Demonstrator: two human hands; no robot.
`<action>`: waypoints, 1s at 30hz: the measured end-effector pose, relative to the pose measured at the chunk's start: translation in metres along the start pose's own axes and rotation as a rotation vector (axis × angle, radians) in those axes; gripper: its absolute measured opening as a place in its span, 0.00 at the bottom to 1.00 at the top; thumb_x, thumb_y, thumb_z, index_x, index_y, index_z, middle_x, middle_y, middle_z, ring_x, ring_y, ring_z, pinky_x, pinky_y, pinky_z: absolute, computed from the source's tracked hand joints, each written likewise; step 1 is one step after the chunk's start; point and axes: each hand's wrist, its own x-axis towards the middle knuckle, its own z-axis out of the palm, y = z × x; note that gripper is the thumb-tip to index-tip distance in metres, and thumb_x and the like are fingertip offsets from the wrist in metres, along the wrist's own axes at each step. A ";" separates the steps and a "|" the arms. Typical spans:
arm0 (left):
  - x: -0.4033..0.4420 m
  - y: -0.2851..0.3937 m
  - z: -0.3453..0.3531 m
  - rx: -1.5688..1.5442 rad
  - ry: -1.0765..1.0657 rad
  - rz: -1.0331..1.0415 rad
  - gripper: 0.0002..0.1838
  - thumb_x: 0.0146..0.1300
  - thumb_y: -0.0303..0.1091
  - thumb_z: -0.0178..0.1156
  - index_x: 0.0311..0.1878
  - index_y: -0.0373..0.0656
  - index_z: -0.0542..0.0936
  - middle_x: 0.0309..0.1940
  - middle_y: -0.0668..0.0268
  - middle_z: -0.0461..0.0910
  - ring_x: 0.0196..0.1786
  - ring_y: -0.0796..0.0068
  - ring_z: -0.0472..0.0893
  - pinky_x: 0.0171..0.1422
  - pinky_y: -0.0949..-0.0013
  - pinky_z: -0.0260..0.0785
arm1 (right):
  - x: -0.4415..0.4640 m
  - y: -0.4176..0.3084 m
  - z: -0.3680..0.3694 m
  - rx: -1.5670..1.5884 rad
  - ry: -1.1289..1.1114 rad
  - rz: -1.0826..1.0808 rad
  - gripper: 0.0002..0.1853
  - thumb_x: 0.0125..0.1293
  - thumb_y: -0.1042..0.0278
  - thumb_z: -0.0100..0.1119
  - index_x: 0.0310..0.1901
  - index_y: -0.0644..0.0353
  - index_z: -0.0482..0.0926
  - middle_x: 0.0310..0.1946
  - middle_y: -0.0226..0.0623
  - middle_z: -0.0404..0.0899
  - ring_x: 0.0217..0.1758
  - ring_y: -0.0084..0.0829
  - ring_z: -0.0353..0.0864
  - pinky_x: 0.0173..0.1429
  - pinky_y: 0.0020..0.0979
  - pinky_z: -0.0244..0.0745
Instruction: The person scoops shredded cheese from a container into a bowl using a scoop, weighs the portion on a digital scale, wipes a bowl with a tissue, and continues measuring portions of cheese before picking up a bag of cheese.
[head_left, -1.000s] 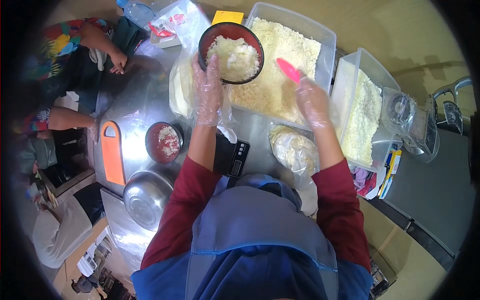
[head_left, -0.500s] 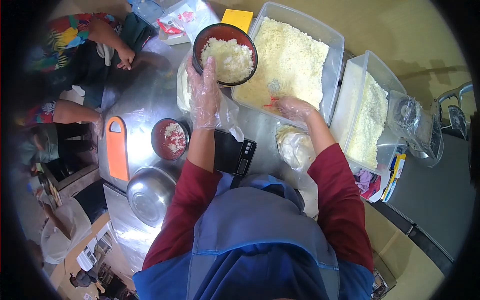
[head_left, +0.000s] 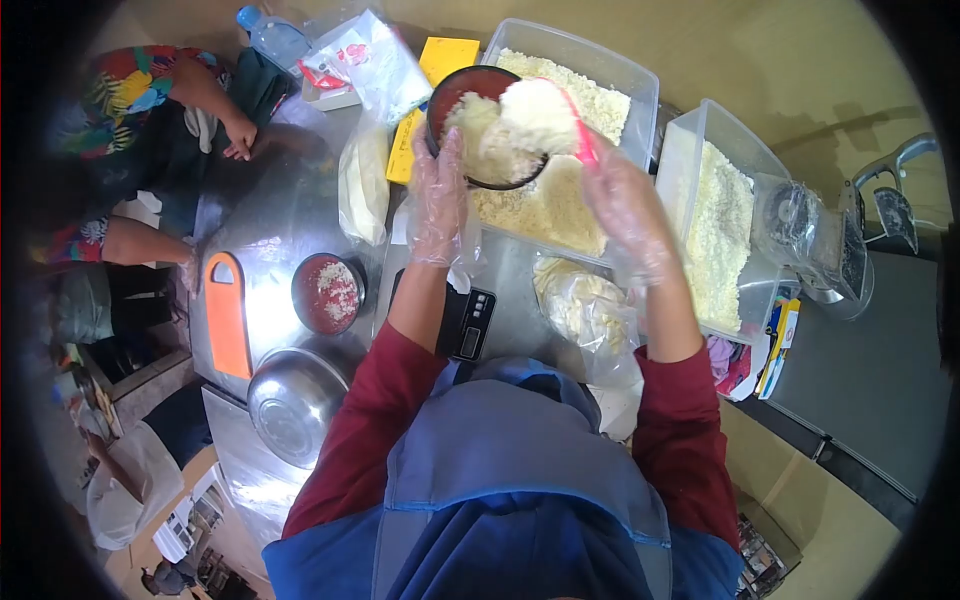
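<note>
My left hand [head_left: 438,200], in a clear plastic glove, holds a dark bowl [head_left: 440,108] with a red inside by its near left side. Pale crumbly stuff lies in the bowl. My right hand [head_left: 628,205], gloved too, is closed on the handle of a pink scoop [head_left: 584,145]. The scoop, heaped with the same pale stuff, is over the bowl's right side. Beneath both is a clear plastic bin [head_left: 650,85] of pale crumbs. Below my left wrist a black scale [head_left: 475,318] is partly hidden by my forearm.
A second bin [head_left: 690,170] of crumbs stands right, beside a plastic-wrapped machine [head_left: 815,230]. On the metal table [head_left: 260,210] are a small bowl [head_left: 328,293], an orange board [head_left: 227,315], a steel bowl [head_left: 295,405] and a plastic bag [head_left: 590,305]. Two other people's arms show at left.
My right hand dipped the pink scoop into the bin, then lifted it, heaped, to the bowl. My left hand and the bowl have shifted slightly right and down.
</note>
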 end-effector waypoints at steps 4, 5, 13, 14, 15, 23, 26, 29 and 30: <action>-0.010 0.005 0.015 -0.465 -0.141 -0.301 0.32 0.70 0.54 0.53 0.67 0.41 0.64 0.58 0.56 0.73 0.56 0.67 0.76 0.56 0.63 0.73 | -0.020 -0.026 0.023 -0.466 0.225 -0.263 0.32 0.64 0.77 0.49 0.70 0.45 0.64 0.30 0.44 0.77 0.33 0.47 0.80 0.38 0.47 0.75; -0.012 0.012 0.017 -0.528 -0.153 -0.354 0.32 0.70 0.56 0.52 0.68 0.43 0.64 0.59 0.58 0.73 0.56 0.68 0.77 0.54 0.63 0.75 | -0.025 -0.027 0.022 -0.505 0.229 -0.304 0.34 0.62 0.79 0.50 0.70 0.42 0.64 0.31 0.43 0.77 0.32 0.45 0.80 0.36 0.45 0.76; -0.004 0.017 0.000 -0.487 -0.036 -0.345 0.35 0.69 0.64 0.46 0.68 0.47 0.66 0.60 0.59 0.74 0.60 0.62 0.77 0.56 0.53 0.76 | -0.027 -0.002 -0.014 -0.398 0.268 -0.083 0.24 0.68 0.69 0.48 0.66 0.42 0.71 0.32 0.46 0.81 0.34 0.46 0.82 0.40 0.43 0.77; -0.003 0.019 -0.005 -0.487 -0.035 -0.348 0.35 0.69 0.64 0.46 0.68 0.47 0.66 0.60 0.59 0.74 0.60 0.62 0.77 0.56 0.53 0.76 | -0.023 0.013 -0.007 -0.491 0.174 0.032 0.21 0.69 0.66 0.46 0.63 0.45 0.74 0.33 0.49 0.82 0.35 0.46 0.83 0.42 0.44 0.77; -0.001 0.020 -0.010 -0.474 -0.019 -0.337 0.35 0.69 0.63 0.46 0.68 0.47 0.66 0.61 0.59 0.74 0.61 0.62 0.77 0.57 0.53 0.75 | -0.015 0.025 0.004 -0.574 0.006 0.112 0.18 0.70 0.63 0.45 0.59 0.49 0.76 0.34 0.50 0.82 0.37 0.47 0.83 0.43 0.45 0.77; 0.002 0.027 -0.037 -0.404 0.051 -0.248 0.34 0.68 0.60 0.53 0.68 0.45 0.65 0.61 0.58 0.72 0.61 0.65 0.76 0.56 0.59 0.76 | 0.002 0.052 0.059 -0.505 -0.382 0.206 0.16 0.66 0.62 0.48 0.45 0.62 0.81 0.38 0.56 0.82 0.42 0.50 0.83 0.49 0.46 0.76; 0.001 0.029 -0.039 -0.408 0.075 -0.248 0.35 0.67 0.58 0.55 0.68 0.45 0.64 0.61 0.58 0.72 0.60 0.65 0.76 0.55 0.60 0.77 | 0.023 0.096 0.105 -0.255 -0.559 -0.106 0.16 0.64 0.61 0.53 0.44 0.64 0.80 0.36 0.51 0.84 0.38 0.47 0.83 0.49 0.42 0.75; 0.001 0.027 -0.039 -0.390 0.099 -0.290 0.34 0.68 0.56 0.55 0.69 0.45 0.62 0.61 0.58 0.72 0.60 0.65 0.77 0.55 0.59 0.77 | 0.033 0.092 0.125 0.065 -0.547 0.114 0.14 0.64 0.58 0.57 0.41 0.61 0.81 0.27 0.42 0.80 0.27 0.39 0.75 0.36 0.39 0.70; 0.002 0.028 -0.040 -0.389 0.099 -0.286 0.34 0.68 0.56 0.55 0.69 0.45 0.62 0.61 0.58 0.72 0.60 0.65 0.77 0.55 0.59 0.77 | 0.036 0.085 0.117 0.213 -0.648 0.311 0.13 0.66 0.60 0.57 0.44 0.61 0.80 0.24 0.30 0.75 0.24 0.28 0.70 0.31 0.32 0.66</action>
